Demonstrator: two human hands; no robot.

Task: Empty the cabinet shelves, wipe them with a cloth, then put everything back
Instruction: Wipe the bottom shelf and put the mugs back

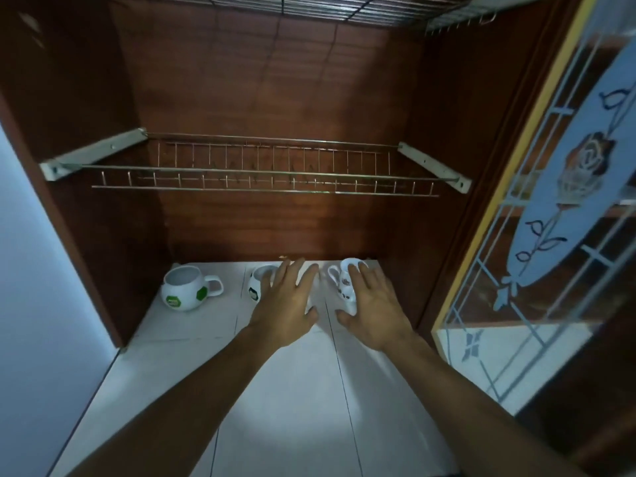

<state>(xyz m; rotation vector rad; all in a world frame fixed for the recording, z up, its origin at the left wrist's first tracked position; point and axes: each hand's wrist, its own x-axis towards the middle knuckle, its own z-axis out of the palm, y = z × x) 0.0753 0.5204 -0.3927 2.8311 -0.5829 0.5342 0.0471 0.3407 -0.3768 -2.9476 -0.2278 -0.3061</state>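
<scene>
Three white cups stand on the white tiled floor of the brown cabinet (192, 328). A round mug with green patches (187, 288) sits at the left. A second round mug (258, 283) is half hidden behind my left hand (287, 301), whose fingers are spread straight just in front of it. A taller patterned cup (344, 282) stands at the right, and my right hand (373, 304) is spread open over it, fingers straight. Neither hand grips anything.
A bare wire rack (265, 173) spans the cabinet at mid height, with another wire shelf (344, 5) at the top. The glass door with a flower pattern (557, 201) stands open on the right. A pale wall (27, 270) borders the left.
</scene>
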